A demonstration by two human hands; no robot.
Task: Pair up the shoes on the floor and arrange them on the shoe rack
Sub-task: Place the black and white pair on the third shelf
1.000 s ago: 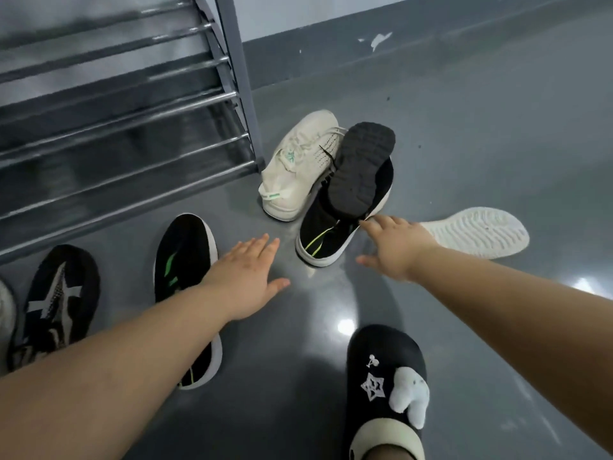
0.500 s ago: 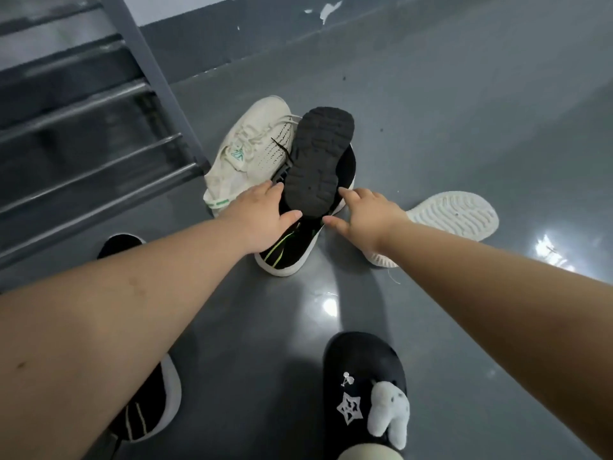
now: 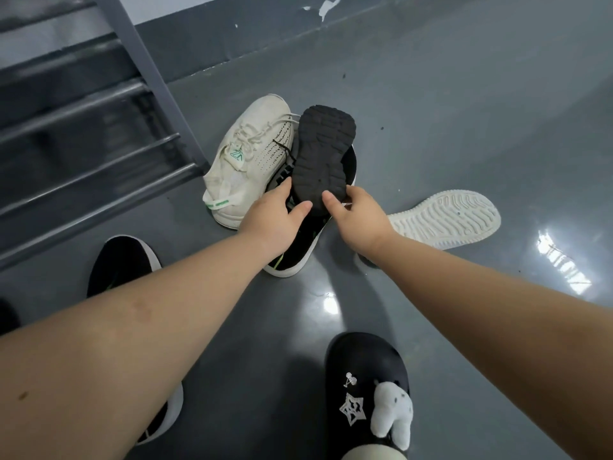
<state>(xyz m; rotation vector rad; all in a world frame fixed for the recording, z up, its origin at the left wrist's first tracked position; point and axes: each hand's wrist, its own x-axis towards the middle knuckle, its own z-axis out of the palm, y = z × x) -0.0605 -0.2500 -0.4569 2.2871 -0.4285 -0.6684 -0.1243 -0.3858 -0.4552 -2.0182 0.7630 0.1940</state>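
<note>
A black shoe lies sole-up [image 3: 323, 154] on top of a black sneaker with green stripes [image 3: 295, 257]. My left hand [image 3: 270, 215] and my right hand [image 3: 356, 215] both grip the heel end of the upturned black shoe, fingers around its edges. A cream sneaker [image 3: 250, 161] stands upright just left of it. A white shoe lies sole-up [image 3: 444, 217] to the right, behind my right wrist. Another black sneaker with a white sole [image 3: 121, 263] sits under my left forearm. The grey shoe rack [image 3: 99, 134] stands at the left.
My foot in a black clog with a star charm and a white plush charm [image 3: 368, 393] is at the bottom right. The glossy grey floor [image 3: 464, 111] stretches to the right. A dark baseboard [image 3: 232, 41] runs along the far wall.
Both hands reached forward from above the floor and closed on the heel end of the upturned black shoe. The view shifted right, so the shoes at the far left dropped out of view.
</note>
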